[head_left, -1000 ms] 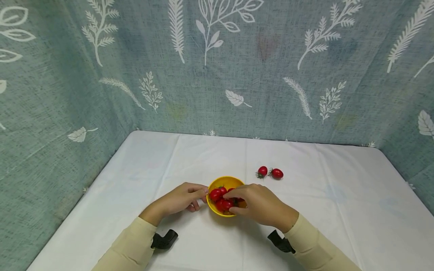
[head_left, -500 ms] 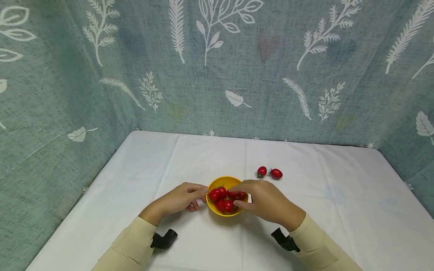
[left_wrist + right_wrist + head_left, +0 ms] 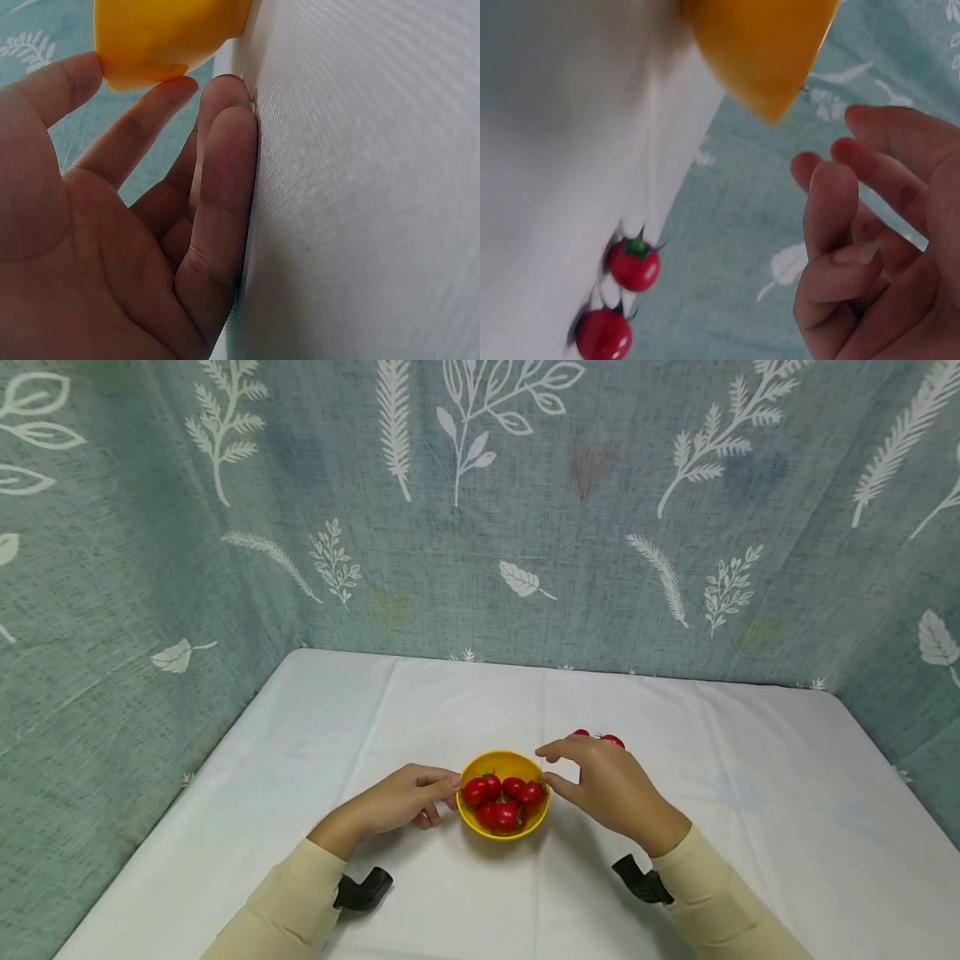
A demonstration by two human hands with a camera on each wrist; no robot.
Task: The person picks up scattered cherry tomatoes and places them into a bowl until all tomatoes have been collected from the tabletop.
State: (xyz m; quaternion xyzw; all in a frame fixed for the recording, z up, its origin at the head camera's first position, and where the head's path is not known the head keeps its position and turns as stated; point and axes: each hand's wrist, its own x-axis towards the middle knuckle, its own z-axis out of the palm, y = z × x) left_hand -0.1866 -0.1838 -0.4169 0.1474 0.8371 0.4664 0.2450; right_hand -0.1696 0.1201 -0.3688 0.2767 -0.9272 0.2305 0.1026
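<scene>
A yellow bowl point(image 3: 468, 820) with several red cherry tomatoes point(image 3: 507, 815) in it stands on the white cloth. At its left side my left hand point(image 3: 401, 802) holds the edge, thumb at the rim and index finger against the outer wall point(image 3: 165, 45). My right hand point(image 3: 611, 789) is just right of the bowl, fingers parted from the thumb and nothing between them. Beyond that hand lie two loose cherry tomatoes point(image 3: 612, 741), partly hidden by it in the head view. The right wrist view shows both with green stalks, the nearer-to-bowl tomato point(image 3: 634, 264) above the other point(image 3: 604, 335).
A white cloth point(image 3: 420, 710) covers the table. Blue-green leaf-patterned curtains point(image 3: 450, 585) hang behind it and at both sides. A black wrist device point(image 3: 363, 890) is on the left forearm, and another black device point(image 3: 643, 882) on the right.
My right hand has let go of a cherry tomato in the bowl and moved out over the rim to the right, towards the two loose tomatoes. The left hand has stayed at the bowl.
</scene>
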